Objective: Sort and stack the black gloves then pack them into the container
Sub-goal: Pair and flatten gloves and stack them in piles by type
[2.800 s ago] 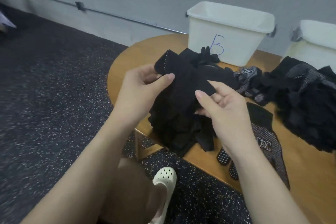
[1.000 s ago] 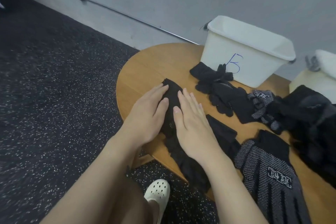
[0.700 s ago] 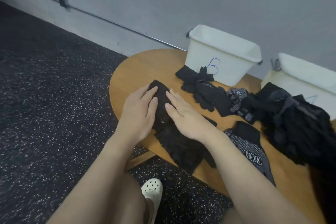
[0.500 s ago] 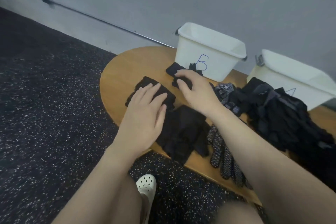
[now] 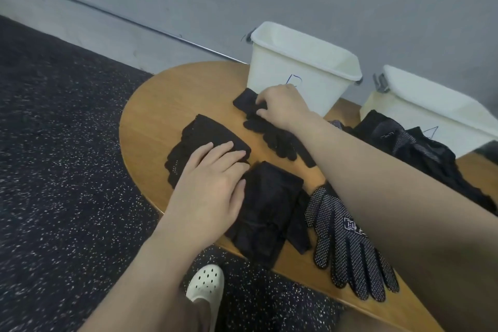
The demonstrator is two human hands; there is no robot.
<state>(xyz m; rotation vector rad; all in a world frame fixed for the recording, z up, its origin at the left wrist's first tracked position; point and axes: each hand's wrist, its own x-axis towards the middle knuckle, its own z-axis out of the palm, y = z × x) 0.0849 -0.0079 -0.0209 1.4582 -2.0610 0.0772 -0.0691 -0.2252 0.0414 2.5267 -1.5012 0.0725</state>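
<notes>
The left hand presses flat on the stacked gloves at the table's left edge; the right hand pinches another glove by the container. Nothing looks packed yet; a pile remains unsorted.

Left hand lies flat, fingers straight; right hand reaches forward, fingers curled.

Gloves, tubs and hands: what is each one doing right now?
Left hand: flat, pressing the glove stack.
Glove stack: lying flat on the table.
Right hand: fingers curled, gripping the plain glove.
Plain glove: on the table, by tub B.
Dotted glove: lying flat, untouched.
Glove pile: heaped, unsorted.
Tub B: upright, open-topped.
Second tub: upright, open-topped.
</notes>
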